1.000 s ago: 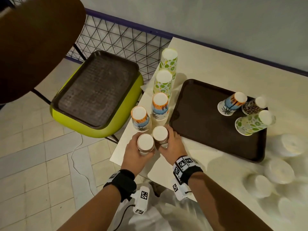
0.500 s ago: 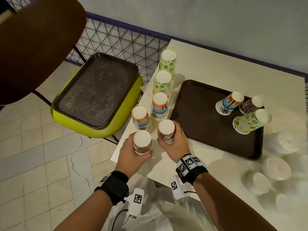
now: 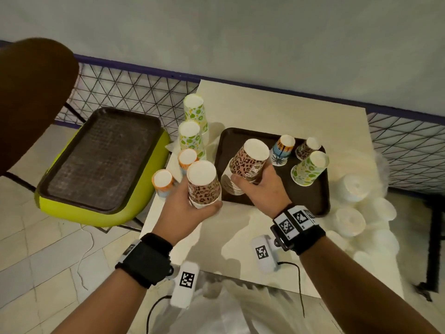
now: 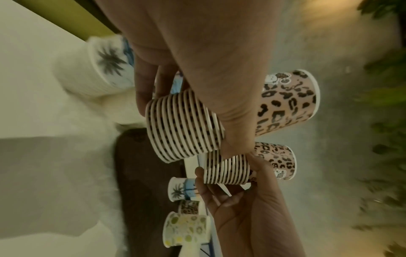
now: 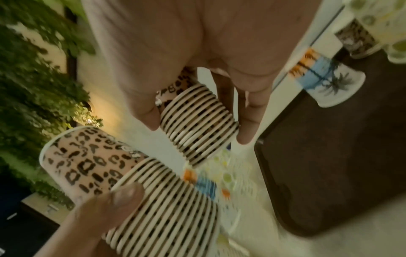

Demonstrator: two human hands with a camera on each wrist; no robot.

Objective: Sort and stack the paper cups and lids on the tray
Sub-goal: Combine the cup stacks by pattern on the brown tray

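Observation:
My left hand [image 3: 199,197] grips an upside-down stack of leopard-print cups [image 3: 203,183] above the table's left side; its nested rims [image 4: 184,125] show in the left wrist view. My right hand [image 3: 252,177] grips a second leopard-print stack [image 3: 249,160], tilted over the left part of the brown tray [image 3: 265,197]. That stack's rims [image 5: 197,125] sit between thumb and fingers in the right wrist view. On the tray lie a palm-print cup [image 3: 283,150], a leopard cup [image 3: 307,150] and a lime-print cup [image 3: 309,168].
Two lime-print stacks [image 3: 193,112] [image 3: 191,138] and two palm-print stacks [image 3: 186,159] [image 3: 162,182] stand left of the tray. Piles of white lids [image 3: 354,186] crowd the table's right side. A second tray [image 3: 101,160] rests on a yellow-green chair [image 3: 91,215]; wire fence behind.
Both hands lifted their leopard-print stacks off the table's front-left corner and carried them up and to the right; the right hand's stack now hangs tilted over the tray.

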